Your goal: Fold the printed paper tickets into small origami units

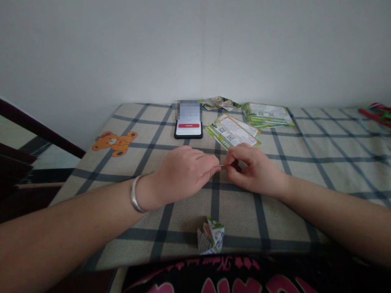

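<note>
Both my hands meet just above the middle of the table. My left hand (191,169), with a silver bangle on its wrist, is closed, thumb pressed against the bent fingers. My right hand (252,167) pinches with thumb and forefinger. Between the fingertips shows the thin pale edge of a small piece of paper (222,165); most of it is hidden by my fingers. Behind the right hand lie loose printed flyers (233,131), green and white. Nearer my body, a folded paper piece (210,236) made from similar printed paper stands at the table's front edge.
A phone (188,129) with a lit screen is at the back, by the wall. Next to it are folded papers (220,103) and a flyer stack (269,114). A bear picture (114,143) marks the checked tablecloth's left. Something red and green (377,114) lies far right.
</note>
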The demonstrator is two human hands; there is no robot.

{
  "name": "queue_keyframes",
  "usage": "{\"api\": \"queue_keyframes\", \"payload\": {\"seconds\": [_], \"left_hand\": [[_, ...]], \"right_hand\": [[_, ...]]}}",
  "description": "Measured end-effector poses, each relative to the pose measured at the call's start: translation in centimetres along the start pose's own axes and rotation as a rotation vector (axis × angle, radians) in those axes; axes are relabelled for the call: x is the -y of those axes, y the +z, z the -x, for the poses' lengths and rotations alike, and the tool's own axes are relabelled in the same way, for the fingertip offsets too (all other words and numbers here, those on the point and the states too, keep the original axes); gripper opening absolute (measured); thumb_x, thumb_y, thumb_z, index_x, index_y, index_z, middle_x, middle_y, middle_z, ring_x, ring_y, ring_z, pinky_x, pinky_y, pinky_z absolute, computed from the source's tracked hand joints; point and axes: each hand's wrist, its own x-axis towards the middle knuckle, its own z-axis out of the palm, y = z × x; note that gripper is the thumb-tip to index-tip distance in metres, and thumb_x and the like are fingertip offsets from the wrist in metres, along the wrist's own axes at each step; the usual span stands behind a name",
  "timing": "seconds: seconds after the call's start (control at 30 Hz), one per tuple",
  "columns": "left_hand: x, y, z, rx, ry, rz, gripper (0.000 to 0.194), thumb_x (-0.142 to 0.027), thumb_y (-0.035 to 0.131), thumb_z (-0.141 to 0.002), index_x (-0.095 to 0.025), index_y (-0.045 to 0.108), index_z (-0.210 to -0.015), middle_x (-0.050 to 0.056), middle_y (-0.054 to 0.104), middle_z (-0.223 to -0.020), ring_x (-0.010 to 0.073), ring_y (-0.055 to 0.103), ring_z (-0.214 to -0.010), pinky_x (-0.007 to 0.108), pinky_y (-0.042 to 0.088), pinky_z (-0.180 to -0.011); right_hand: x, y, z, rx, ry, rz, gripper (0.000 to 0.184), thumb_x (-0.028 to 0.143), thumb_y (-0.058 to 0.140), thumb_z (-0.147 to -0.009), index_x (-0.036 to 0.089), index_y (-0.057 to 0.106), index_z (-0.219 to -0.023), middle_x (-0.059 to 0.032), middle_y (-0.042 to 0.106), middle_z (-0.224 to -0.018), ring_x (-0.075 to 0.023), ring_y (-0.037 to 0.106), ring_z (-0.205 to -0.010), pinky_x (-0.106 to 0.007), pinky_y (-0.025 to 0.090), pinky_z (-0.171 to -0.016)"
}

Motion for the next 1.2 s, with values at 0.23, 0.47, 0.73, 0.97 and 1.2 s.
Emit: {"api": "queue_keyframes", "payload": {"seconds": [0.23, 0.47, 0.73, 0.97, 1.2], "left_hand": [[0.43, 0.25, 0.12, 0.040, -0.065, 0.055, 0.030, -0.031, 0.044, -0.098, -0.018, 0.061, -0.077, 0.000, 0.063, -0.064, 0.0167, 0.060, -0.062, 0.029, 0.037, -0.059], [0.75, -0.02, 0.14, 0.091, -0.169, 0.234, 0.021, -0.027, 0.050, -0.094, -0.019, 0.063, -0.080, -0.003, 0.062, -0.065, 0.0129, 0.057, -0.061, 0.026, 0.035, -0.057], [0.54, -0.21, 0.18, 0.135, -0.332, 0.437, 0.020, -0.025, 0.049, -0.094, -0.018, 0.065, -0.083, -0.003, 0.065, -0.070, 0.0096, 0.058, -0.063, 0.021, 0.037, -0.056], [0.44, -0.12, 0.00, 0.116, -0.317, 0.397, 0.018, -0.023, 0.049, -0.093, -0.018, 0.066, -0.087, -0.002, 0.067, -0.074, 0.0105, 0.059, -0.065, 0.023, 0.040, -0.059], [0.69, 0.12, -0.16, 0.102, -0.437, 0.768, 0.021, -0.021, 0.049, -0.091, -0.016, 0.065, -0.078, -0.002, 0.067, -0.070, 0.0091, 0.061, -0.065, 0.020, 0.045, -0.060]], "right_hand": [[-0.47, 0.03, 0.07, 0.027, 0.128, -0.059, 0.007, 0.015, 0.051, -0.072, 0.020, 0.048, -0.069, 0.0037, 0.050, -0.061, -0.0094, 0.047, -0.056, -0.022, 0.037, -0.052], [-0.50, 0.19, 0.08, 0.041, 0.169, -0.075, 0.005, 0.015, 0.051, -0.073, 0.020, 0.051, -0.072, 0.0034, 0.053, -0.062, -0.0103, 0.049, -0.057, -0.022, 0.039, -0.052], [-0.56, 0.05, 0.03, 0.031, 0.186, -0.166, 0.007, 0.013, 0.052, -0.077, 0.019, 0.054, -0.074, 0.0025, 0.058, -0.064, -0.0107, 0.053, -0.060, -0.023, 0.042, -0.055], [-0.64, 0.17, 0.15, -0.041, 0.103, -0.133, 0.006, 0.012, 0.058, -0.080, 0.016, 0.061, -0.084, -0.0016, 0.066, -0.075, -0.0119, 0.061, -0.068, -0.024, 0.049, -0.062], [-0.68, 0.06, 0.13, -0.072, -0.063, -0.030, 0.007, 0.015, 0.057, -0.087, 0.017, 0.064, -0.087, -0.0032, 0.070, -0.080, -0.0123, 0.064, -0.072, -0.025, 0.049, -0.063]]}}
